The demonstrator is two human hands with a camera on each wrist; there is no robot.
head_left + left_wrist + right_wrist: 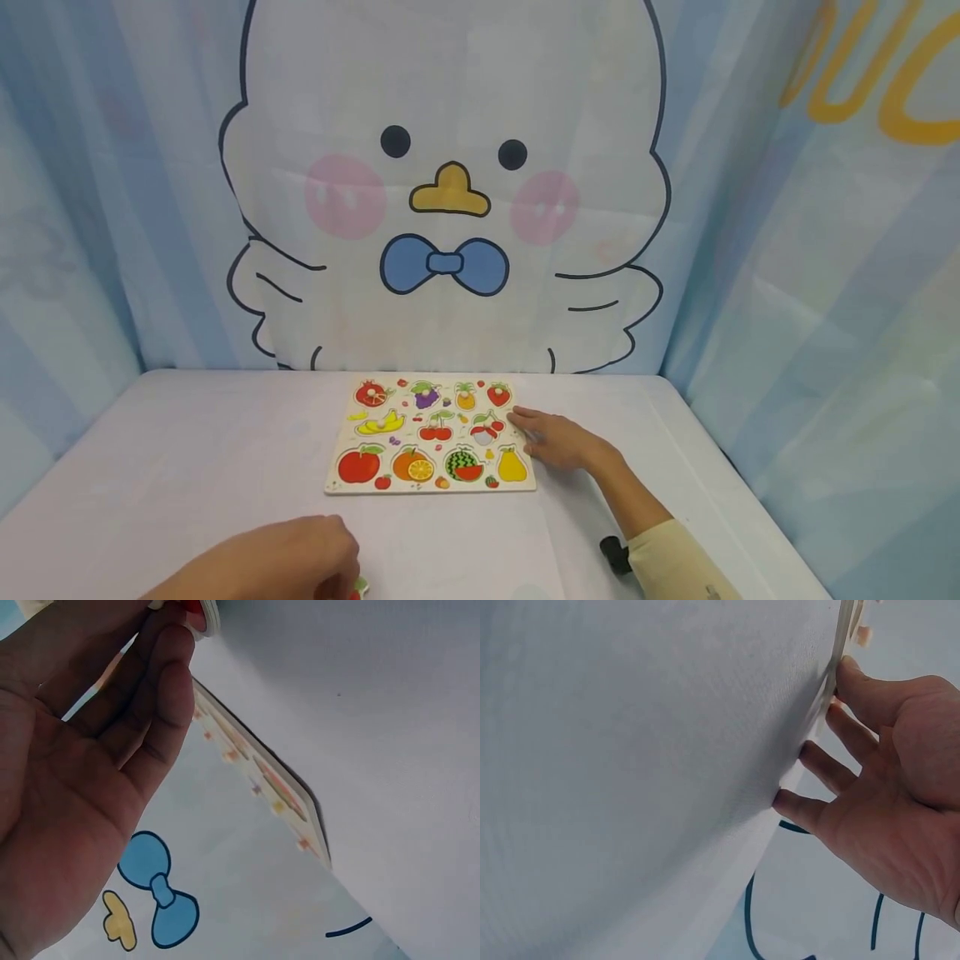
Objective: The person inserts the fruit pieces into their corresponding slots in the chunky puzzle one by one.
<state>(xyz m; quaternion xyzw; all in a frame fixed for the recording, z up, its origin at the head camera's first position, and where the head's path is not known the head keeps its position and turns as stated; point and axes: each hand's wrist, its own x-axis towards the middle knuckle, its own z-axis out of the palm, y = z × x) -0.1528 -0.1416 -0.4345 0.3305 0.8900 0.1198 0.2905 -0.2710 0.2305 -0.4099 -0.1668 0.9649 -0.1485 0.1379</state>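
Note:
A wooden fruit puzzle board (347, 437) lies flat on the table, with knobbed fruit pieces such as a red apple (358, 466), an orange (412, 465) and a yellow pear (512, 465) in its rows. My left hand (277, 557) is near the front of the table and pinches a small puzzle piece (201, 616). Red and white show on that piece in the left wrist view, with a bit of green in the head view; the fingers cover most of it. At the board's right edge, my right hand (558, 439) rests with fingers extended, thumb and fingertips at the rim and tabletop.
The white-covered table (225, 450) extends around the board. Behind it hangs a curtain (600, 125) printed with a cartoon bird, and more curtain closes off both sides. A small black object (616, 555) shows beside my right sleeve (678, 562).

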